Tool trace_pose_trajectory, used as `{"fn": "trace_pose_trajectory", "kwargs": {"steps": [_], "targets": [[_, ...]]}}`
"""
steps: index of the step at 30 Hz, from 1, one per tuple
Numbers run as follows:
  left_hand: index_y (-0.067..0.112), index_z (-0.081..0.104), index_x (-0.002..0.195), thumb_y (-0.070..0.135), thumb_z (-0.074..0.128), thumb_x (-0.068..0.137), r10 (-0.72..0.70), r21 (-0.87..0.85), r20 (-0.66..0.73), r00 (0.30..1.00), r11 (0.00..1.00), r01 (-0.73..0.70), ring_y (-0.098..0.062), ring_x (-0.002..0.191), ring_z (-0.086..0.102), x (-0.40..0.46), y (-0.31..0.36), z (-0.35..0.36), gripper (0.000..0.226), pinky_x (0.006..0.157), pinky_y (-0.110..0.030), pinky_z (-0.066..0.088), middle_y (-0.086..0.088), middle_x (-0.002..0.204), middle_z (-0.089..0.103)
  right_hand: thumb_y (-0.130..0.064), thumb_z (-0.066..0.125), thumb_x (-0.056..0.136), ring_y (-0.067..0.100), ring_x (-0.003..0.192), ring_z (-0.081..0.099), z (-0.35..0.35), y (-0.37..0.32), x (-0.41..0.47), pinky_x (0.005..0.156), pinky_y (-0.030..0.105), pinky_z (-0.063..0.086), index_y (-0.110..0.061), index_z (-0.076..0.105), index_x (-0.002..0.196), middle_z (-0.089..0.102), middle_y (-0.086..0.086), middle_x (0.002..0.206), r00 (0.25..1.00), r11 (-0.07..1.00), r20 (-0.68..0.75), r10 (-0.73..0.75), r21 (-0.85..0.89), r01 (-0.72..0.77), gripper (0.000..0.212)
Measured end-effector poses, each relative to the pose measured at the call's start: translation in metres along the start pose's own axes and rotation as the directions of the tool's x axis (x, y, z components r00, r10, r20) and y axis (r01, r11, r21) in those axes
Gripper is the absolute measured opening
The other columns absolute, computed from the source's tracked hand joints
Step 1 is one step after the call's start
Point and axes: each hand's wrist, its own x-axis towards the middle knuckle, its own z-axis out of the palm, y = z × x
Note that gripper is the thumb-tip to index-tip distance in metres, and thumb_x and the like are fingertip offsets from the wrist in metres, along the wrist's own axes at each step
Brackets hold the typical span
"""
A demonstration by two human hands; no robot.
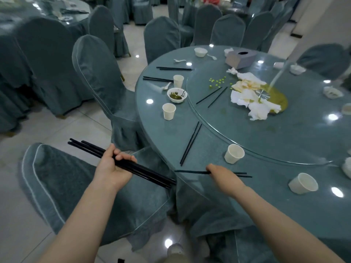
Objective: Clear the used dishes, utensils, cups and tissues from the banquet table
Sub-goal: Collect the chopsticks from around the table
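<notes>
My left hand is shut on a bundle of black chopsticks, held off the near-left edge of the round banquet table. On that table edge my right hand pinches a pair of black chopsticks. Another chopstick pair lies just beyond. Paper cups stand at the near side, the right and farther left. A white bowl with green scraps sits behind that cup. Crumpled tissues lie in a yellow-green spill on the glass turntable.
More chopstick pairs, a plastic spoon, a small cup, a white bowl and a grey tissue box lie farther back. Covered chairs stand at my left, ahead-left and around the far side.
</notes>
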Motion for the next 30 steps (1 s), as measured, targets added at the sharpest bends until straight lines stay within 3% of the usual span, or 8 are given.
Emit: {"fn": "trace_pose_trajectory", "kwargs": {"steps": [3, 6, 11, 14, 17, 23, 30], "targets": [[0.021, 0.042, 0.054, 0.036, 0.053, 0.095, -0.005, 0.004, 0.016, 1.000, 1.000, 0.005, -0.007, 0.034, 0.038, -0.001, 0.010, -0.004, 0.045, 0.065, -0.025, 0.039, 0.009, 0.041, 0.033, -0.027, 0.036, 0.099, 0.032, 0.082, 0.056, -0.005, -0.029, 0.004, 0.060, 0.036, 0.036, -0.018, 0.042, 0.097, 0.058, 0.005, 0.095, 0.986, 0.999, -0.160, 0.038, -0.014, -0.041, 0.011], [0.021, 0.041, 0.055, 0.036, 0.053, 0.095, -0.015, -0.001, 0.013, 1.000, 1.000, 0.015, -0.007, 0.035, 0.037, 0.000, 0.018, -0.012, 0.044, 0.065, -0.025, 0.039, 0.009, 0.041, 0.033, -0.033, 0.040, 0.097, 0.034, 0.081, 0.061, -0.008, -0.046, 0.005, 0.056, 0.034, 0.034, -0.018, 0.049, 0.101, 0.058, 0.003, 0.100, 0.976, 0.985, -0.213, 0.037, -0.160, -0.072, 0.018], [0.021, 0.041, 0.054, 0.037, 0.052, 0.095, -0.017, -0.008, -0.029, 0.999, 1.000, 0.017, -0.007, 0.034, 0.038, 0.003, 0.032, -0.023, 0.046, 0.067, -0.025, 0.039, 0.009, 0.040, 0.032, -0.013, 0.044, 0.094, 0.033, 0.072, 0.057, -0.024, -0.053, 0.033, 0.052, 0.035, 0.033, -0.010, 0.059, 0.099, 0.044, 0.006, 0.095, 0.995, 0.920, -0.077, 0.063, -0.382, -0.088, 0.016], [0.021, 0.040, 0.057, 0.036, 0.050, 0.096, 0.016, -0.060, -0.068, 0.998, 0.998, -0.021, -0.007, 0.033, 0.038, 0.014, 0.044, -0.023, 0.043, 0.063, -0.026, 0.039, 0.009, 0.040, 0.033, -0.003, 0.046, 0.089, 0.032, 0.079, 0.059, -0.033, -0.049, 0.068, 0.056, 0.035, 0.035, -0.011, 0.059, 0.104, 0.046, 0.008, 0.106, 0.999, 0.901, 0.000, 0.055, -0.431, -0.049, 0.021], [0.021, 0.041, 0.059, 0.035, 0.051, 0.096, 0.063, -0.118, -0.101, 0.993, 0.990, -0.075, -0.006, 0.033, 0.038, 0.027, 0.051, -0.016, 0.041, 0.064, -0.025, 0.039, 0.010, 0.042, 0.034, -0.003, 0.047, 0.090, 0.032, 0.091, 0.058, -0.040, -0.039, 0.112, 0.062, 0.036, 0.041, -0.014, 0.052, 0.120, 0.044, 0.009, 0.120, 0.999, 0.901, 0.051, 0.007, -0.434, 0.015, 0.032], [0.020, 0.043, 0.064, 0.034, 0.053, 0.095, 0.134, -0.183, -0.176, 0.975, 0.969, -0.166, -0.007, 0.032, 0.038, 0.059, 0.061, 0.007, 0.036, 0.062, -0.027, 0.039, 0.010, 0.044, 0.036, -0.007, 0.040, 0.095, 0.028, 0.105, 0.054, -0.040, -0.009, 0.189, 0.082, 0.041, 0.049, -0.014, 0.046, 0.127, 0.043, 0.009, 0.123, 0.967, 0.863, 0.226, -0.120, -0.458, 0.214, 0.033], [0.020, 0.041, 0.064, 0.035, 0.051, 0.097, 0.143, -0.185, -0.202, 0.969, 0.966, -0.181, -0.006, 0.032, 0.038, 0.102, 0.052, 0.034, 0.037, 0.060, -0.026, 0.038, 0.010, 0.043, 0.037, -0.018, 0.053, 0.091, 0.026, 0.120, 0.048, -0.047, 0.004, 0.239, 0.091, 0.039, 0.046, -0.024, 0.048, 0.131, 0.046, 0.001, 0.132, 0.843, 0.792, 0.440, -0.310, -0.371, 0.485, 0.041]]}}
